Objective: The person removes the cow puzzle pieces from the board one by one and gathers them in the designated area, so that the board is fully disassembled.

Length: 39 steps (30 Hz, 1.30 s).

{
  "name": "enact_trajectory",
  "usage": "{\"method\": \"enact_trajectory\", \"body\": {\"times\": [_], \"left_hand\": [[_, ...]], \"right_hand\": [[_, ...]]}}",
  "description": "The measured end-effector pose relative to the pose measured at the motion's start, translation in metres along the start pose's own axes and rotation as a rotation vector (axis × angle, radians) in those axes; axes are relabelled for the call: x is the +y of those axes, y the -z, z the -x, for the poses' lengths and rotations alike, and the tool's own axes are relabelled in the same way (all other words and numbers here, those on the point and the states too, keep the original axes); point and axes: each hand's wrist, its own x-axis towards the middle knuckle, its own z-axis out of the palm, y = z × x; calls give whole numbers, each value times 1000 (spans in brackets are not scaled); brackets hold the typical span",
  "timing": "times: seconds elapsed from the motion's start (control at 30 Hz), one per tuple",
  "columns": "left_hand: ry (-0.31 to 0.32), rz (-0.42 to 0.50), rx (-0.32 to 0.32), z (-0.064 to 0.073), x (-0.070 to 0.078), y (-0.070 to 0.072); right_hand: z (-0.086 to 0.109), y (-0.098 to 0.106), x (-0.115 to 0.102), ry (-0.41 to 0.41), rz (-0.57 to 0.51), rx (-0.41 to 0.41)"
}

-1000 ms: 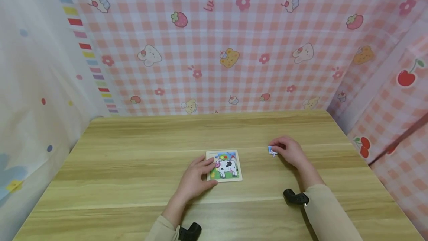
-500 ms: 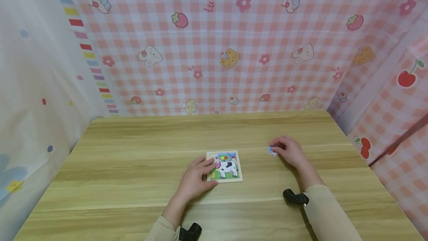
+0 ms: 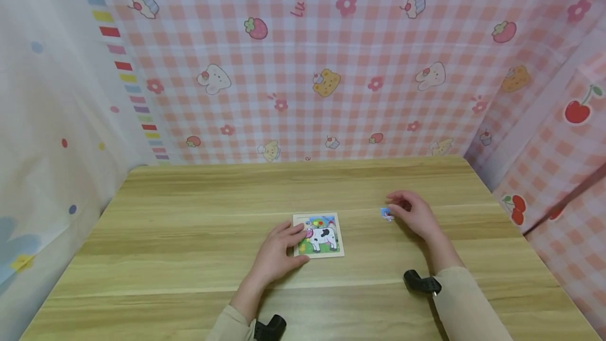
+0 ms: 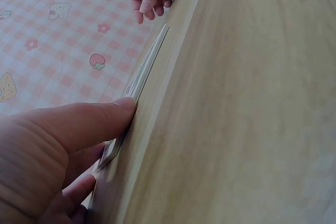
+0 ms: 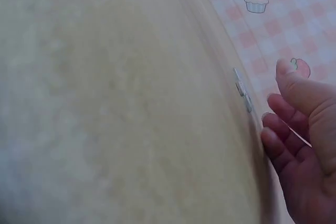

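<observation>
A square wooden jigsaw puzzle [image 3: 324, 239] with a cow picture lies flat on the table, a pale frame around it. My left hand [image 3: 279, 251] holds it at its left side, the thumb on the near edge and the fingertips over the left part. In the left wrist view the thumb [image 4: 100, 121] touches the board's edge. To the right of the puzzle lies a small blue and white puzzle piece [image 3: 385, 214]. Just beside it is my right hand [image 3: 414, 214], fingers loosely bent and apart from the piece. The right wrist view shows a gap between the piece [image 5: 242, 90] and the fingers.
The wood-grain table [image 3: 189, 257] fills the lower view. A pink checked cloth [image 3: 303, 114] hangs behind its far edge, with more cloth at both sides. Black wrist-worn devices [image 3: 421, 282] sit at both sleeves.
My right hand has let go of the puzzle piece and drawn slightly away to the right, its fingers parting. The piece stays on the table. My left hand has not moved on the puzzle.
</observation>
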Motion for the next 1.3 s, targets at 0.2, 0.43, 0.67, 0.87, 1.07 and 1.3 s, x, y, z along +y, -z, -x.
{"method": "enact_trajectory", "body": {"times": [0.2,0.43,0.67,0.87,1.07,1.3], "left_hand": [[-62,-22,25,-2,2,0],[-36,-62,-23,-5,12,-2],[22,-120,-79,-10,15,-6],[40,-133,-83,-10,17,-5],[39,-137,-79,-9,17,-4],[12,-148,-78,-8,15,-4]], "right_hand": [[-4,-6,-12,67,39,-4],[-11,-27,-38,125,4,-56],[-19,-53,-57,150,-48,-129],[-26,-71,-66,155,-35,-231],[-34,-85,-73,177,-6,-330],[-44,-99,-81,257,62,-407]]}}
